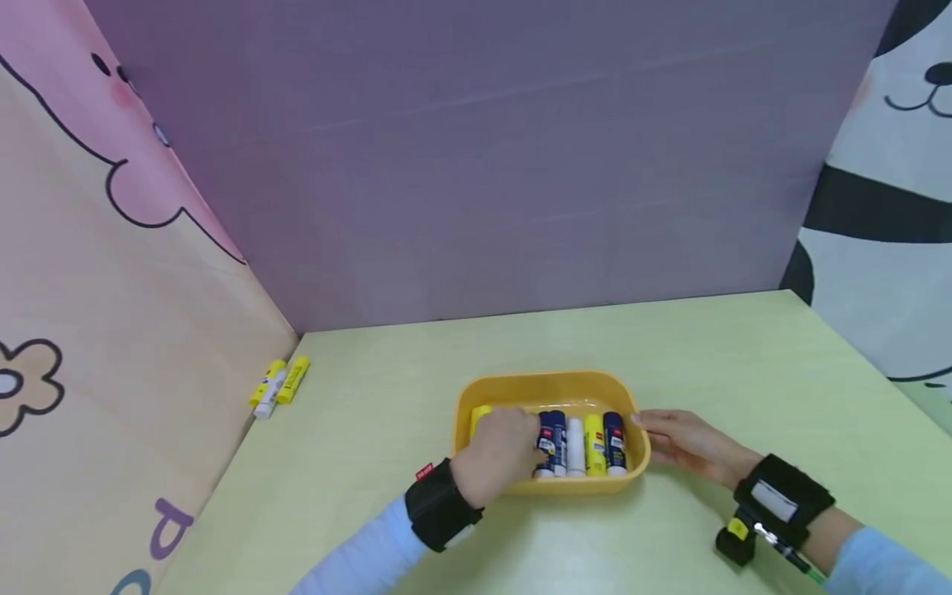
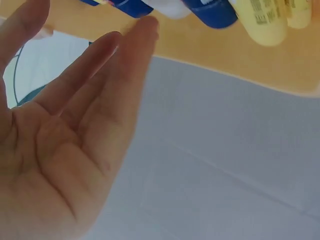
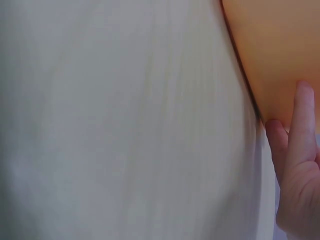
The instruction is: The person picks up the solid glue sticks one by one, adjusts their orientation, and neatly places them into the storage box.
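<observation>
A yellow plastic tray [image 1: 550,487] stands on the table, holding a row of glue sticks. Dark blue ones [image 1: 614,442], a white one [image 1: 576,446] and a yellow one [image 1: 595,445] show at its right. My left hand [image 1: 500,453] is over the tray's left half and hides part of the row. In the left wrist view its fingers [image 2: 135,65] are fairly straight, with the tips beside a blue glue stick cap [image 2: 132,7]. My right hand [image 1: 687,442] rests against the tray's right end. Its fingers [image 3: 303,115] lie extended along the outer wall.
Two yellow glue sticks [image 1: 294,380] and a white one [image 1: 269,395] lie together at the table's far left edge. Around the pale green table [image 1: 372,364] stand a purple back panel [image 1: 521,165] and printed side panels [image 1: 892,248].
</observation>
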A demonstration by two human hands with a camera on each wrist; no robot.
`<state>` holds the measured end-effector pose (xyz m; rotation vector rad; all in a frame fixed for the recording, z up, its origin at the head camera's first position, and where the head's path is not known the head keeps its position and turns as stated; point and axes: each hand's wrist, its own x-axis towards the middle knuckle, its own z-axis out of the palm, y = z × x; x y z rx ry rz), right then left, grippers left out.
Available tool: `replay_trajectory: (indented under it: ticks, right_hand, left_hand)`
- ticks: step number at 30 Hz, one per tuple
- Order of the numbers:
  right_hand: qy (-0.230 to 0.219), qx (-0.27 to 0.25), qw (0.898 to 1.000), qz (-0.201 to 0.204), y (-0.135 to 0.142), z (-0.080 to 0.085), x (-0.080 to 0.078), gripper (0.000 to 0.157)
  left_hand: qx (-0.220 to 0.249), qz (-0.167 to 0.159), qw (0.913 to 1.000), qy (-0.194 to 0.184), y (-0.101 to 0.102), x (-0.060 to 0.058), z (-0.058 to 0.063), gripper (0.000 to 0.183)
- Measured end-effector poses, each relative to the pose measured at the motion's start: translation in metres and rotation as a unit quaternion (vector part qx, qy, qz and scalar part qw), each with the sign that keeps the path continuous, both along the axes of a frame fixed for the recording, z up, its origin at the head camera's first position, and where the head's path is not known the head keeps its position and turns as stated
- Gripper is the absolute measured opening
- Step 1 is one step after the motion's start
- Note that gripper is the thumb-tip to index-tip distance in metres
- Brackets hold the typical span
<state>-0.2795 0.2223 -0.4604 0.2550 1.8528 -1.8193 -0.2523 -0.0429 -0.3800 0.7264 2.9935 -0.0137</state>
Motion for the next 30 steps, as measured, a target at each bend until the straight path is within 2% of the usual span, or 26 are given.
replay_trajectory:
  ticks: [4, 8, 13, 15, 20, 24, 30]
  right_hand:
    - [-0.004, -0.004, 1.000, -0.004, 0.001, 0.000, 0.000, 0.085]
    - [-0.003, 0.002, 1.000, 0.000, 0.002, 0.000, 0.001, 0.084]
    - [-0.003, 0.010, 1.000, -0.004, 0.003, 0.001, 0.003, 0.082]
    - [-0.001, 0.011, 1.000, -0.006, 0.002, 0.002, 0.005, 0.082]
    - [0.004, 0.011, 1.000, -0.005, 0.000, 0.004, 0.008, 0.084]
    - [-0.002, 0.010, 1.000, -0.010, -0.001, 0.004, 0.009, 0.085]
    - [-0.004, 0.009, 1.000, -0.010, 0.000, 0.003, 0.008, 0.085]
  left_hand:
    - [-0.011, 0.005, 0.9999, 0.006, -0.006, 0.001, 0.006, 0.040]
    - [-0.008, 0.012, 0.9997, 0.019, -0.017, 0.000, 0.011, 0.035]
    - [-0.008, 0.038, 0.9985, 0.039, -0.035, -0.005, 0.016, 0.038]
    - [0.001, 0.053, 0.9980, 0.034, -0.045, -0.007, 0.016, 0.041]
    - [0.023, 0.078, 0.9961, 0.032, -0.071, -0.012, 0.014, 0.043]
    - [0.017, 0.089, 0.9947, 0.048, -0.094, -0.018, 0.010, 0.040]
    - [-0.004, 0.112, 0.9917, 0.063, -0.129, -0.036, 0.002, 0.033]
